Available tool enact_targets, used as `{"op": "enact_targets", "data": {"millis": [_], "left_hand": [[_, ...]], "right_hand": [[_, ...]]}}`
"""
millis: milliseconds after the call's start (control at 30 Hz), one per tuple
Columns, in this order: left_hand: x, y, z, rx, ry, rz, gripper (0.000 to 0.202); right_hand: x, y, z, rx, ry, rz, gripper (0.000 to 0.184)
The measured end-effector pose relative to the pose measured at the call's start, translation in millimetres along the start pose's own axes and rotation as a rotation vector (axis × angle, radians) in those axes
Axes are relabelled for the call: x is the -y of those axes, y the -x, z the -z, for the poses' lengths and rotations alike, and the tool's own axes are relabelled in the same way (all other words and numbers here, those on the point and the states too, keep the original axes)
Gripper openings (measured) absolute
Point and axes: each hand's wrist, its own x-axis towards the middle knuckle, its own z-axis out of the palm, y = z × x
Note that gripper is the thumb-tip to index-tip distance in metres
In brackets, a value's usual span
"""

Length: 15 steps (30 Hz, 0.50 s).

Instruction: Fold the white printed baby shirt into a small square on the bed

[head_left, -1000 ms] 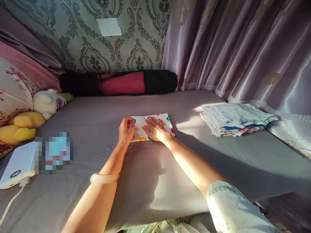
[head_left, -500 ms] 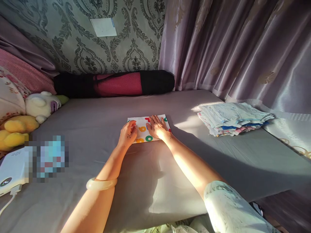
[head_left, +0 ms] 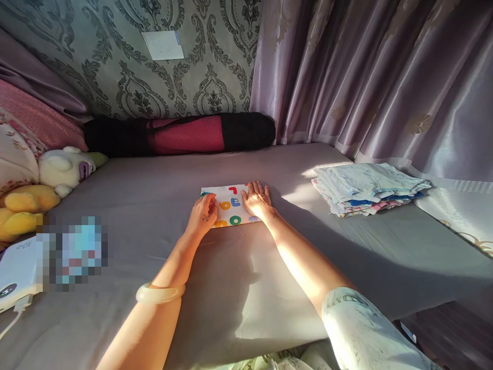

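Note:
A small folded white cloth [head_left: 228, 200] with coloured shapes lies flat on the grey bed sheet [head_left: 162, 185], in the middle of the view. My left hand [head_left: 203, 215] rests on its left end, fingers bent down onto the fabric. Flat on its right end lies my right hand [head_left: 257, 199], fingers stretched out and spread. A pale bangle [head_left: 159, 293] sits on my left forearm.
A stack of folded cloths [head_left: 367, 188] lies to the right, in sunlight. A black and red rolled bag [head_left: 181, 134] lies along the wall. Plush toys [head_left: 46, 177] and a white power bank [head_left: 17, 272] with a cable sit at the left. Curtains hang at the right.
My right hand has slid to the right across the cloth, baring more of its middle. My left hand stays on the left end.

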Motion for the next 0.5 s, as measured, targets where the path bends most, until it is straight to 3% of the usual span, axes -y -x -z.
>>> {"op": "enact_targets", "data": {"millis": [100, 267, 333, 500], "left_hand": [[-6, 4, -0.1, 0.031, -0.046, -0.048, 0.038], [-16, 11, -5.2, 0.294, -0.203, -0.054, 0.059], [-17, 11, -6.5, 0.342, -0.25, -0.042, 0.061], [-27, 6, 0.0, 0.431, -0.294, -0.012, 0.071]], "right_hand": [[4, 3, 2, -0.048, 0.029, -0.023, 0.064], [6, 7, -7, -0.062, -0.005, -0.033, 0.062], [5, 6, -7, -0.051, -0.021, -0.035, 0.062], [2, 11, 8, 0.021, 0.02, 0.008, 0.063]]}}
